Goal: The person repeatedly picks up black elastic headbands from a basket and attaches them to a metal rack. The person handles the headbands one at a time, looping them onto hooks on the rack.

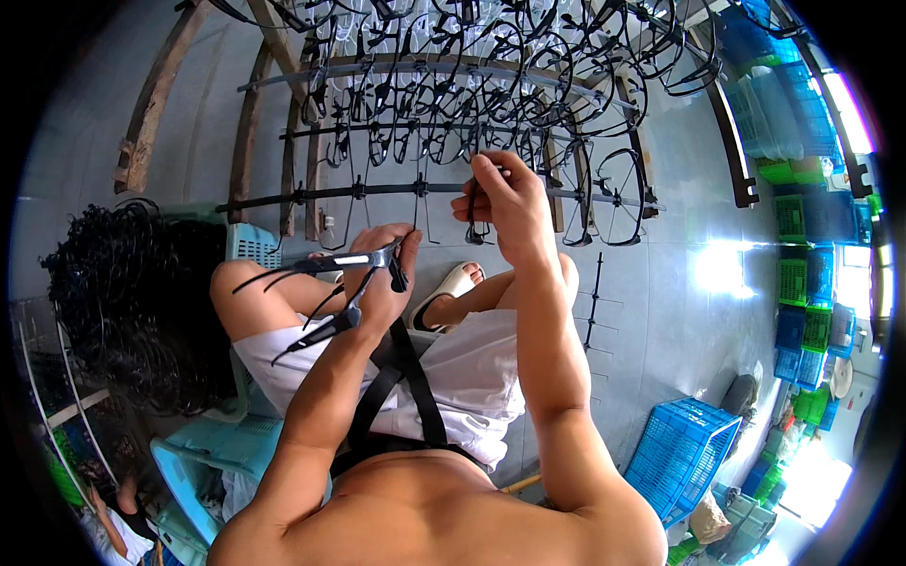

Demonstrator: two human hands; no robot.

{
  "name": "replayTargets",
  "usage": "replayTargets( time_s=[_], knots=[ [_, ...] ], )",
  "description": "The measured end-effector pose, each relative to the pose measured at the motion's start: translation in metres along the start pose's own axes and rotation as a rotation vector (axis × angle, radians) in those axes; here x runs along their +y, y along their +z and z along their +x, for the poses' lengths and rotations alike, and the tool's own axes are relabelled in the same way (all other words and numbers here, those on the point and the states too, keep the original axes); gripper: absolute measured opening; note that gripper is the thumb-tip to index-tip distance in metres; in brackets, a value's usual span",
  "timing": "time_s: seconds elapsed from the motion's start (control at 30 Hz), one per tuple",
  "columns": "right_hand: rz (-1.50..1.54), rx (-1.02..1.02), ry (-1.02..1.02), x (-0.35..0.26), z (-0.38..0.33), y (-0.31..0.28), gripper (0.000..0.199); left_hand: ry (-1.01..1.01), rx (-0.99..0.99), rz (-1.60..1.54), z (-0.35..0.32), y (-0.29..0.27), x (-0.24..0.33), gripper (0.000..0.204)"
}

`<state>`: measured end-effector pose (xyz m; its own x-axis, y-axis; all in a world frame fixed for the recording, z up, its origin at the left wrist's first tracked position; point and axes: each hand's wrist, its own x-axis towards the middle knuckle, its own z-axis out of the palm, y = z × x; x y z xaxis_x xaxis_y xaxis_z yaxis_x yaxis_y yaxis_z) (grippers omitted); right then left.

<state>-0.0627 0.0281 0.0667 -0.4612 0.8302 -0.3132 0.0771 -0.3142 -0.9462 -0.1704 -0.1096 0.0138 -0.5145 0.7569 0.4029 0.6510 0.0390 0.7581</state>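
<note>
My left hand (385, 283) is closed around black eyeglass frames (357, 259), whose temples stick out to the left. Just above its fingertips, thin wire hooks hang from a dark horizontal rod (326, 193). My right hand (510, 203) is raised at that same rod, fingers pinched on a slim black eyeglass frame (474, 208) hanging there. Its far side is hidden by the fingers. To the right of this hand, more black eyeglass frames (618, 203) hang from the rod.
Rows of black eyeglass frames (444, 94) hang on rods between wooden posts (156, 104) ahead. A heap of black frames (142, 311) is piled at my left, above a teal crate (175, 462). A blue crate (679, 453) and a hooked rod (595, 302) are on the right.
</note>
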Motion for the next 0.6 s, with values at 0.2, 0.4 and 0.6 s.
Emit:
replayTargets(
  time_s=[0.2, 0.4, 0.6],
  knots=[
    [-1.168, 0.42, -0.745, -0.007, -0.052, 0.021, 0.053, -0.214, -0.19, -0.415, -0.02, -0.028, 0.002, 0.041],
    [-0.235, -0.507, -0.329, 0.013, -0.087, 0.058, 0.024, -0.293, -0.278, -0.806, -0.03, -0.063, 0.03, 0.068],
    [-0.418, -0.379, -0.26, 0.011, -0.088, 0.06, 0.018, -0.27, -0.555, -0.524, -0.033, -0.101, 0.02, 0.034]
  ],
)
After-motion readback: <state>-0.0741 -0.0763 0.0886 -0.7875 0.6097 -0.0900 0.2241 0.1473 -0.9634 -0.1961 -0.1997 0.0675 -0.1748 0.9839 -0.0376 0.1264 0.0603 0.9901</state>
